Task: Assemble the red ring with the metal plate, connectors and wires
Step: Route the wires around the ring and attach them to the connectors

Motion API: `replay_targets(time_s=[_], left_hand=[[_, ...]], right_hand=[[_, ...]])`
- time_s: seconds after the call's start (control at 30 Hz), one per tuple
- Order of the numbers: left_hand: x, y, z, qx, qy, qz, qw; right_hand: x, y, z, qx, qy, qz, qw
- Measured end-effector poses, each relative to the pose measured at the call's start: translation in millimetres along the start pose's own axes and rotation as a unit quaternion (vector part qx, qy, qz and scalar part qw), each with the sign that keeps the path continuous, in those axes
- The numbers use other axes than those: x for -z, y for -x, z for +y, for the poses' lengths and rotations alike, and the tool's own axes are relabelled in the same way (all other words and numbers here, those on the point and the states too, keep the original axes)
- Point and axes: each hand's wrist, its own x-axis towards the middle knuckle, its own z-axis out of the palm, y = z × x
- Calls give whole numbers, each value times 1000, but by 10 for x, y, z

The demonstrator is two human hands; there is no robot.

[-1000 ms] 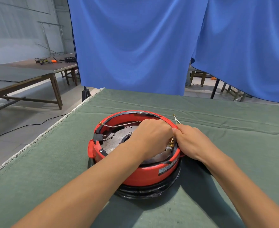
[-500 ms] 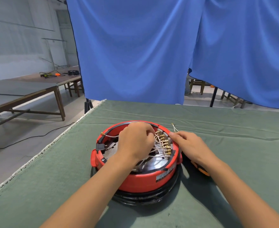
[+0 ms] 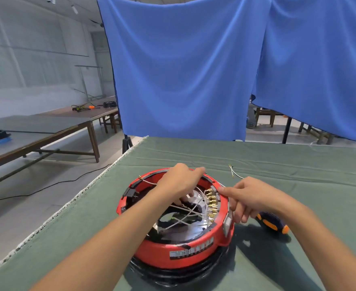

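While the round red plastic ring is sitting on a black base in the middle of the green cloth-covered counter, the left hand is reaching over its far rim, fingers curling down among the white wires that are crossing the shiny round metal plate; whether this grip is holding a wire I cannot tell. The right hand is resting at the right rim, forefinger pointing beside the row of brass connectors, other fingers curling against the ring's outer wall. A dark blue and orange tool handle is lying just behind that hand, and a loose white wire is lying farther back.
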Motion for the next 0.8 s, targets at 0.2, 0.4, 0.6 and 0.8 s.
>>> replay_targets(time_s=[0.2, 0.4, 0.6, 0.8], left_hand=[[-317, -105, 200, 1, -116, 12, 993], [-382, -24, 219, -97, -119, 26, 988], [-69, 109, 55, -266, -136, -18, 954], [-18, 287, -108, -286, -134, -136, 939]], right_hand=[[-6, -12, 16, 13, -22, 8, 1000], [125, -99, 131, 3, -161, 108, 981], [114, -166, 130, 31, -171, 155, 973], [-84, -187, 138, 26, -167, 179, 969]])
